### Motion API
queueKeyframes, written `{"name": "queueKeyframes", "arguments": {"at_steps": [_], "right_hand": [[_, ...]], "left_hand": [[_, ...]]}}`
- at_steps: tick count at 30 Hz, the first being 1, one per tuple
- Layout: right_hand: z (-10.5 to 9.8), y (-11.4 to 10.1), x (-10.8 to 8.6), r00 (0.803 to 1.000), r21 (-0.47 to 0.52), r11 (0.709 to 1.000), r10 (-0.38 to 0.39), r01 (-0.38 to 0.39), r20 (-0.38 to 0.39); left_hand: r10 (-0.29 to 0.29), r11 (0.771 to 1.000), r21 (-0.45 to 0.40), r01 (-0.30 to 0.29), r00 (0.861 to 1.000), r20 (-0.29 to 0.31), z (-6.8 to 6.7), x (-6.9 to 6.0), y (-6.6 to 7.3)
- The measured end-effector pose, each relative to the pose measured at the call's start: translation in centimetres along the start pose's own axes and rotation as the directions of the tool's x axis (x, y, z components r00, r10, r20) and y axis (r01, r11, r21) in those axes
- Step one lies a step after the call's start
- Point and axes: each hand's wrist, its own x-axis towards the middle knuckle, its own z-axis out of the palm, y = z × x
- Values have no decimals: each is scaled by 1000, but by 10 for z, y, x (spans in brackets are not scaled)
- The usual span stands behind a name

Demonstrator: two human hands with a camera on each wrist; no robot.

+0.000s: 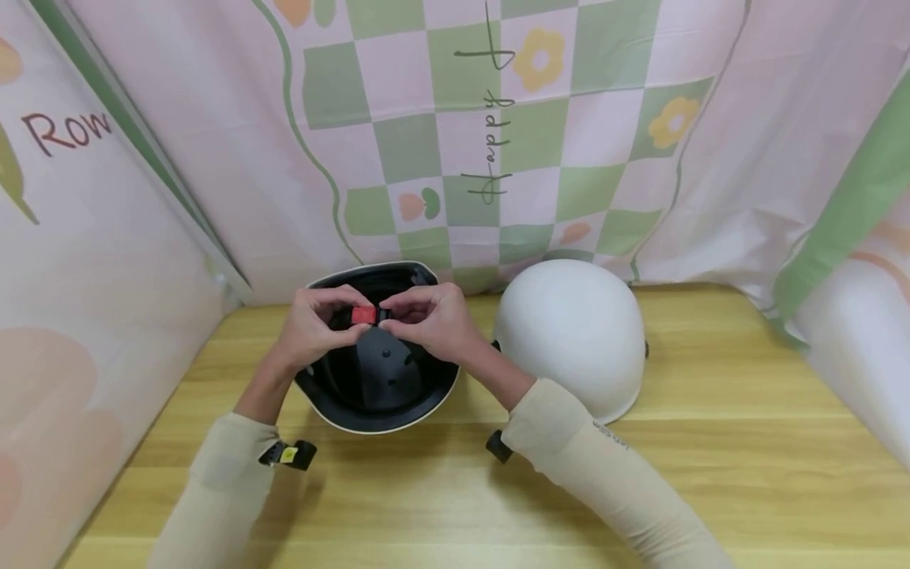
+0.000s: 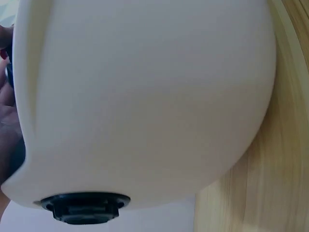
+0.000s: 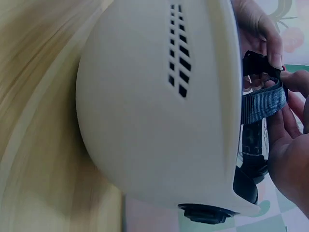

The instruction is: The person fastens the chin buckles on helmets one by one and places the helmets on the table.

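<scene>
A white helmet (image 1: pixel 377 423) lies upside down on the table, its black lining (image 1: pixel 387 371) facing up. Over its opening, my left hand (image 1: pixel 313 324) pinches the red part of the chin strap buckle (image 1: pixel 363 314) between thumb and fingers. My right hand (image 1: pixel 437 320) pinches the black part of the buckle (image 1: pixel 385 315) right beside the red one. Whether the two parts are locked together cannot be seen. In the right wrist view, the black webbing strap (image 3: pixel 264 102) loops up from the helmet's rim to the fingers. The helmet's shell (image 2: pixel 145 96) hides most of the left wrist view.
A second white helmet (image 1: pixel 572 340) sits dome up to the right, close to my right forearm. Both rest on a wood-grain table (image 1: pixel 398 506). A patterned curtain (image 1: pixel 469 142) hangs behind the table, with another printed cloth (image 1: pixel 85 316) on the left.
</scene>
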Motion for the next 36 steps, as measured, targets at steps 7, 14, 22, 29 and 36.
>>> {"name": "queueKeyframes", "arguments": {"at_steps": [7, 14, 22, 29, 36], "right_hand": [[-2, -1, -1, 998, -17, 998, 59, -59, 22], [-4, 0, -1, 998, -100, 993, 62, -61, 10], [-7, 2, -4, 997, -221, 974, 67, -58, 31], [-10, 2, -7, 997, -215, 975, 70, -61, 34], [-13, 5, -10, 998, -223, 974, 58, -49, 35]], "left_hand": [[-54, 993, 108, 52, 998, 18, -3, -2, 3], [-6, 976, 217, 5, 1000, 6, -6, -6, 6], [37, 934, 357, -9, 997, -71, -13, -17, 11], [43, 894, 448, 30, 987, -152, -17, -29, 12], [63, 882, 470, 24, 984, -169, -15, -35, 0]]}}
